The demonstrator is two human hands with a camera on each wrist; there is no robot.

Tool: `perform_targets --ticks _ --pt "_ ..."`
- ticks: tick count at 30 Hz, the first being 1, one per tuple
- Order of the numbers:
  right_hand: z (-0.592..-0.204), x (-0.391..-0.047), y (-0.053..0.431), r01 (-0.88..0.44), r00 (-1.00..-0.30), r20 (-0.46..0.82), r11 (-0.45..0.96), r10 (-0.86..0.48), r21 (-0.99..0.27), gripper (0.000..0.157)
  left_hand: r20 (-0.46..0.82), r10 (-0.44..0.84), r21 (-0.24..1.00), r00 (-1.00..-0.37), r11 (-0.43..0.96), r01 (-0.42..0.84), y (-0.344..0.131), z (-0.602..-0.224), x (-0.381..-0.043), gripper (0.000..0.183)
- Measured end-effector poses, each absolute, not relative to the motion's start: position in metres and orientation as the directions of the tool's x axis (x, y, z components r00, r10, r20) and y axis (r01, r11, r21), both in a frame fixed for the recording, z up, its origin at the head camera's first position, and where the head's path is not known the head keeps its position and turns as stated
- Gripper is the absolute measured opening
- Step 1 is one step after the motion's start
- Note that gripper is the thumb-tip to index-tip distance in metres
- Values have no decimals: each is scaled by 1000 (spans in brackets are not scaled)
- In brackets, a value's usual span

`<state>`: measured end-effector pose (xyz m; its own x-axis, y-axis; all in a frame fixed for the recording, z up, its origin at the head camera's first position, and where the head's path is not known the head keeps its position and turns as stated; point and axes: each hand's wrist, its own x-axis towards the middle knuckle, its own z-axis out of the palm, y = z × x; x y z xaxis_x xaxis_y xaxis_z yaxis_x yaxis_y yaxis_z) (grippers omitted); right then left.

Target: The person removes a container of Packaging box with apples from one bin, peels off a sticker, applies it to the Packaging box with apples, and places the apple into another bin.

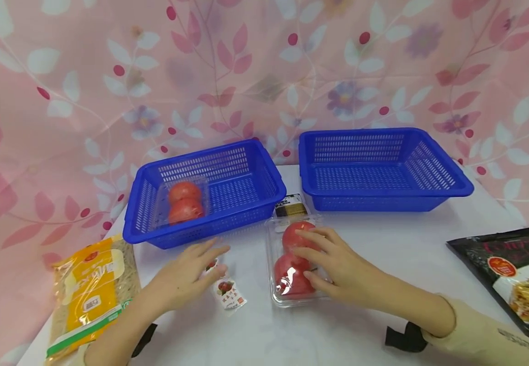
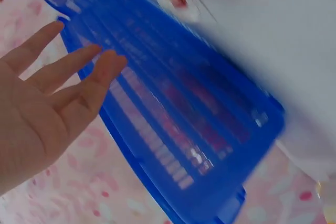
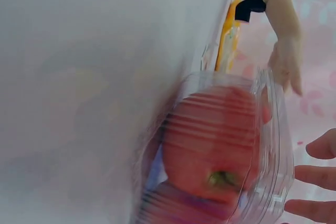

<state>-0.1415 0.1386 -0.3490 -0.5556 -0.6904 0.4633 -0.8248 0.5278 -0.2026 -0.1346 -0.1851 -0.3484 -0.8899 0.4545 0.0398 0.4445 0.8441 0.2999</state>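
A clear plastic box [image 1: 273, 290] holding two tomatoes [image 1: 293, 274] lies on the white table in the middle. My right hand [image 1: 344, 264] is over its right side, fingers spread and loosely bent. In the right wrist view its fingertips [image 3: 312, 177] are at the box's clear rim; whether they touch cannot be told. My left hand [image 1: 179, 282] hovers by a small white packet [image 1: 232, 297] with red fruit printed on it, partly hiding it. Nothing is in this hand; in the left wrist view its fingers [image 2: 71, 69] are extended, beside a blue basket [image 2: 157, 114].
The left blue basket [image 1: 220, 226] contains another clear box with two tomatoes [image 1: 185, 208]. A second blue basket [image 1: 385, 202] stands at the back right. Behind the middle box lies a dark-labelled pack [image 1: 290, 207]. A yellow bag [image 1: 91, 292] is at left, a black food bag [image 1: 516, 269] at right.
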Motion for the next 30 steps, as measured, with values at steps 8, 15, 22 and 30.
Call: perform_targets --ticks 8,15,22,30 --pt "-345 -137 109 -898 -306 551 428 -776 105 32 -82 402 305 -912 881 361 -207 -345 -157 57" --pt "-343 -131 89 -905 -323 413 405 -852 128 35 -384 351 312 -854 920 238 -204 -361 -158 69" --pt "-349 -130 79 -923 -297 416 371 -860 107 33 -349 348 262 -870 928 265 -194 -371 -159 60" --pt "-355 -129 74 -934 -302 392 351 -869 59 30 -245 339 173 -908 937 304 -179 -378 -150 40"
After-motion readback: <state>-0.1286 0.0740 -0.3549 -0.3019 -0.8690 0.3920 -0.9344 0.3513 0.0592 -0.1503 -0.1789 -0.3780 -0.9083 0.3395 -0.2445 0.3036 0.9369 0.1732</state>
